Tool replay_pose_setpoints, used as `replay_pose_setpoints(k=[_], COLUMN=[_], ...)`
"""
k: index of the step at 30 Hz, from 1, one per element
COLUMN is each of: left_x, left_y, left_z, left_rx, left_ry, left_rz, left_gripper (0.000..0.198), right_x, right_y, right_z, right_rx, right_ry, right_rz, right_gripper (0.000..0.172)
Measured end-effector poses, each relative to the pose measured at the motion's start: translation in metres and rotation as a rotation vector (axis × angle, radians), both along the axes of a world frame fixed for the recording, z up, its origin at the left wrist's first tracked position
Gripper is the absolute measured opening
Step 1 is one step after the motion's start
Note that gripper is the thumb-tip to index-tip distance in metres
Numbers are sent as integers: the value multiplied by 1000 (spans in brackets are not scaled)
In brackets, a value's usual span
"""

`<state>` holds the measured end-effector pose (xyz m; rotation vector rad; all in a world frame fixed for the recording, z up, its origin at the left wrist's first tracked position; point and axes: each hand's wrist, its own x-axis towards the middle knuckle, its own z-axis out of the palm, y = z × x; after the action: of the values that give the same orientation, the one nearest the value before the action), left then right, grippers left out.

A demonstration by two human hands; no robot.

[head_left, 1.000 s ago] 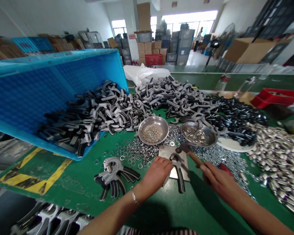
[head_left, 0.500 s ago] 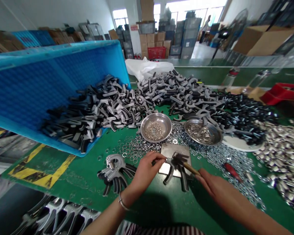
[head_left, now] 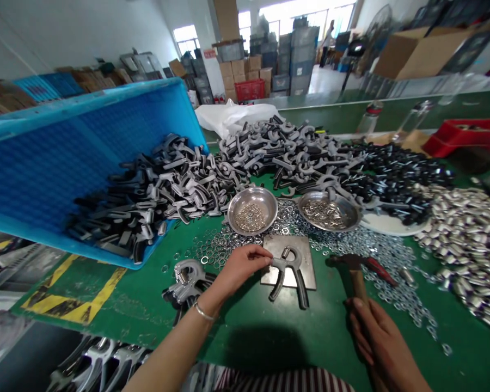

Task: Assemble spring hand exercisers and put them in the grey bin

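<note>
Hand gripper (head_left: pixel 289 272) lies on the steel plate (head_left: pixel 275 245), handles pointing toward the person. The nearer left hand (head_left: pixel 240 267) pinches its head. The right hand (head_left: pixel 378 340), well apart to the right, grips the hammer (head_left: pixel 353 267).

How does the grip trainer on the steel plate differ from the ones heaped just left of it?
The grip trainer on the steel plate lies alone; the heap is several overlapping on the green table. The left hand pinches the single one at its head; no hand is on the heap. Both share grey-and-black handles.
</note>
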<state>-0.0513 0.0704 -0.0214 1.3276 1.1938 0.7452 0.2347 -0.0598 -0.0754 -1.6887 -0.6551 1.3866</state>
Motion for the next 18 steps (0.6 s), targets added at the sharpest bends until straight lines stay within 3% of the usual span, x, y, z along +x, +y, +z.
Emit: replay_pose_setpoints(k=[3, 8, 18], left_x=[17, 42, 55], left_y=[7, 10, 3], left_z=[-7, -23, -24], left_rx=[150, 687, 944], left_ry=[225, 705, 987], left_rz=[-100, -262, -358], left_gripper=[12, 12, 21], right_x=[1, 5, 8], right_y=[0, 4, 5], right_z=[-7, -9, -15], right_rx=[57, 123, 135], right_ry=[-28, -79, -101], right_rz=[38, 130, 176], right_gripper=[45, 42, 37])
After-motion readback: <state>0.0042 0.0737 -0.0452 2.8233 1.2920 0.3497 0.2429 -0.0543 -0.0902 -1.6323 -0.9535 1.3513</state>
